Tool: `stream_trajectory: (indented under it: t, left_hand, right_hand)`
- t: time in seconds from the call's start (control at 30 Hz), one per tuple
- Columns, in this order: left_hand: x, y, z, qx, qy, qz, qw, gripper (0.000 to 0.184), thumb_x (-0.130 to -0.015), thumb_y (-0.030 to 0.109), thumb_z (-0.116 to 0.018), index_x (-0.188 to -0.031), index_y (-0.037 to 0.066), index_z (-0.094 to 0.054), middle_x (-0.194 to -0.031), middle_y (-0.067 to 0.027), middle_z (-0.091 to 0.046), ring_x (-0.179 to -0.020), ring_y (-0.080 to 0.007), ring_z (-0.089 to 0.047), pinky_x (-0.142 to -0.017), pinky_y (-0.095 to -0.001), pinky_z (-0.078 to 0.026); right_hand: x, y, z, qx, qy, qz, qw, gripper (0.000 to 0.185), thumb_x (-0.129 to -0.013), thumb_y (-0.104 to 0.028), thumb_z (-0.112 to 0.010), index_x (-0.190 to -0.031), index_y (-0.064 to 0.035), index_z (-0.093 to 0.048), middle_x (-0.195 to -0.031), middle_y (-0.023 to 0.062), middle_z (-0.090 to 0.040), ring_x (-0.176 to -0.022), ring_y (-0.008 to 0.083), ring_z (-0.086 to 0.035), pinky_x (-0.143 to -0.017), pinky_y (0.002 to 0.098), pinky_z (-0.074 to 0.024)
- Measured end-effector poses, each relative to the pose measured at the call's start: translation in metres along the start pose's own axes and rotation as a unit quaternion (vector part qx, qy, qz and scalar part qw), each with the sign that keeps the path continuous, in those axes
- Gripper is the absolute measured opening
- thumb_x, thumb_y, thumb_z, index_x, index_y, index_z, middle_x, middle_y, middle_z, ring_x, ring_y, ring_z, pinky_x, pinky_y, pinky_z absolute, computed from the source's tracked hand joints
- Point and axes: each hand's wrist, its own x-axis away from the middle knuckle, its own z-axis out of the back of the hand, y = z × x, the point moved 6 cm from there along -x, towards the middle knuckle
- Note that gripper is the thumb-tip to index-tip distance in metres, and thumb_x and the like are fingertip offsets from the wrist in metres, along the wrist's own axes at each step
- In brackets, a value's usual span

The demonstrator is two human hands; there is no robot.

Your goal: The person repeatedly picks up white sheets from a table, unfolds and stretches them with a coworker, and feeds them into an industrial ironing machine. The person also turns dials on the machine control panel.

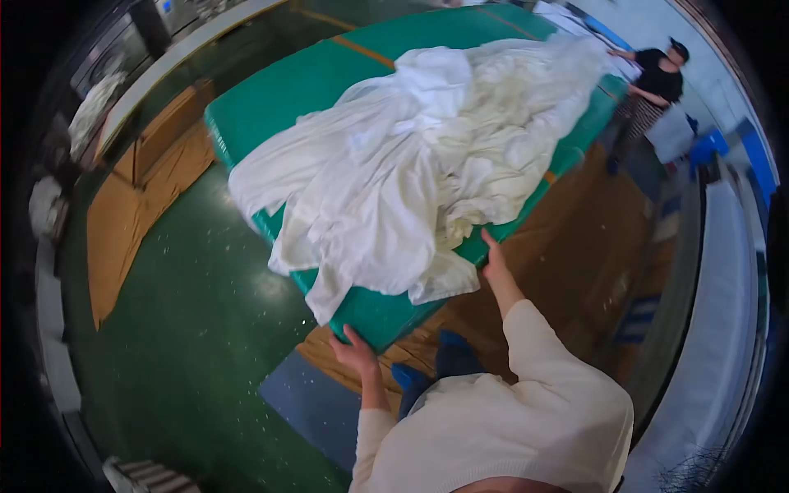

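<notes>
Across noon to one o'clock, green table (370, 319): one, reaching from the near corner at seven out toward one, and crossed by at least three orange bands (362, 51).
White fabric (374, 177): one big heap, or several pieces bunched together, cannot tell; sprawled over most of the table top, drooping past the left edge toward ten and just reaching the near end.
Left hand (355, 353): one, down at seven, and look at that, clamped on the near left corner of the table, thumb over the top, fingers round the outside, just below the fabric.
Right hand (496, 261): one, out at three, up against the near right edge, thumb on the green cover, right beside the crumpled fabric; other fingers mostly hidden, so cannot tell how firmly closed.
Sleeves: two, both cream, running up toward the wrists from five and seven.
Blue shoes (450, 338): two, planted near six, below the table's near end.
Co-worker (657, 78): one, over at two, in a black cap and dark top, standing at the far right side of the table with arms stretched toward the fabric.
Brown sheets (575, 246): two areas at least, spread around three and between nine and ten.
Blue-grey mat (308, 403): one, flat on the green floor (205, 329) at seven.
</notes>
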Motion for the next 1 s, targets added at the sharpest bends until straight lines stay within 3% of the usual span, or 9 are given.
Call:
stream_trajectory:
  t: [0.13, 0.4, 0.5, 0.6, 0.63, 0.7, 0.73, 0.83, 1.0]
  left_hand:
    - [-0.005, 0.013, 0.009, -0.056, 0.055, -0.049, 0.996, 0.045, -0.091, 0.035, -0.06, -0.105, -0.007, -0.06, -0.095, -0.0272, -0.064, -0.084, -0.0393, -0.062, -0.075, -0.0447, -0.047]
    - [0.001, -0.005, 0.006, -0.118, 0.087, -0.033, 0.989, 0.051, -0.09, 0.04, -0.061, -0.098, -0.01, -0.062, -0.085, -0.027, -0.065, -0.075, -0.0399, -0.061, -0.07, -0.0467, -0.047]
    - [-0.003, -0.012, 0.004, -0.176, 0.086, -0.012, 0.981, 0.052, -0.089, 0.042, -0.061, -0.094, -0.01, -0.062, -0.083, -0.0273, -0.064, -0.073, -0.0404, -0.06, -0.069, -0.0476, -0.047]
    - [-0.006, -0.012, 0.004, -0.21, 0.091, -0.012, 0.973, 0.054, -0.089, 0.044, -0.061, -0.091, -0.01, -0.062, -0.081, -0.0275, -0.063, -0.071, -0.0409, -0.059, -0.068, -0.0484, -0.046]
    - [-0.009, -0.013, 0.004, -0.212, 0.091, -0.023, 0.973, 0.054, -0.089, 0.044, -0.061, -0.09, -0.01, -0.061, -0.081, -0.0275, -0.063, -0.071, -0.0412, -0.059, -0.067, -0.0486, -0.046]
    - [-0.013, -0.013, -0.001, -0.213, 0.094, -0.03, 0.972, 0.055, -0.089, 0.045, -0.06, -0.089, -0.01, -0.061, -0.08, -0.0276, -0.062, -0.07, -0.0415, -0.058, -0.067, -0.0489, -0.045]
    - [-0.013, -0.014, 0.0, -0.216, 0.087, -0.028, 0.972, 0.053, -0.09, 0.043, -0.06, -0.091, -0.01, -0.061, -0.08, -0.0277, -0.062, -0.07, -0.0414, -0.058, -0.067, -0.0485, -0.045]
    - [-0.015, -0.006, 0.003, -0.218, 0.079, -0.025, 0.973, 0.05, -0.091, 0.04, -0.06, -0.093, -0.01, -0.06, -0.081, -0.0279, -0.062, -0.071, -0.0411, -0.058, -0.067, -0.0477, -0.045]
    - [-0.017, -0.001, 0.009, -0.215, 0.04, -0.008, 0.976, 0.055, -0.091, 0.044, -0.058, -0.09, -0.01, -0.059, -0.08, -0.0292, -0.061, -0.071, -0.0445, -0.057, -0.065, -0.0498, -0.044]
  right_hand:
    - [0.004, 0.01, -0.019, -0.002, 0.0, -0.034, 0.999, 0.058, -0.075, -0.031, -0.08, -0.123, -0.007, -0.055, -0.116, 0.0086, -0.061, -0.104, 0.0263, -0.058, -0.095, 0.04, -0.0458]
    - [0.012, -0.006, 0.004, 0.079, 0.042, -0.022, 0.996, 0.063, -0.073, -0.034, -0.082, -0.122, -0.0038, -0.055, -0.113, 0.0078, -0.061, -0.103, 0.0238, -0.057, -0.092, 0.0369, -0.0454]
    - [0.005, -0.015, 0.015, 0.229, 0.05, -0.041, 0.971, 0.061, -0.075, -0.036, -0.08, -0.122, -0.0053, -0.055, -0.113, 0.0103, -0.061, -0.102, 0.0214, -0.058, -0.089, 0.0372, -0.0461]
    - [0.017, -0.064, 0.018, 0.358, 0.153, 0.103, 0.916, 0.061, -0.078, -0.039, -0.077, -0.121, -0.0027, -0.054, -0.114, 0.0112, -0.06, -0.1, 0.021, -0.058, -0.087, 0.0358, -0.046]
    - [0.019, -0.077, 0.016, 0.357, 0.148, 0.098, 0.917, 0.061, -0.078, -0.039, -0.077, -0.121, -0.0027, -0.054, -0.114, 0.0112, -0.06, -0.1, 0.021, -0.058, -0.087, 0.0358, -0.046]
    - [0.022, -0.129, 0.002, 0.32, 0.153, 0.286, 0.89, 0.06, -0.079, -0.035, -0.074, -0.121, 0.0009, -0.051, -0.119, 0.0163, -0.056, -0.106, 0.0276, -0.055, -0.092, 0.0393, -0.0432]
    - [0.019, -0.124, 0.002, 0.322, 0.152, 0.284, 0.89, 0.06, -0.079, -0.035, -0.074, -0.121, 0.0009, -0.051, -0.119, 0.0163, -0.056, -0.106, 0.0276, -0.055, -0.092, 0.0393, -0.0432]
    - [0.021, -0.103, -0.018, 0.6, 0.182, 0.369, 0.686, 0.061, -0.074, -0.021, -0.073, -0.124, 0.0032, -0.047, -0.115, 0.0229, -0.053, -0.109, 0.0374, -0.051, -0.096, 0.0448, -0.0391]
    - [0.022, -0.109, -0.021, 0.584, 0.114, 0.284, 0.752, 0.06, -0.073, -0.012, -0.068, -0.126, 0.0023, -0.045, -0.119, 0.0265, -0.051, -0.115, 0.0422, -0.046, -0.101, 0.0472, -0.0358]
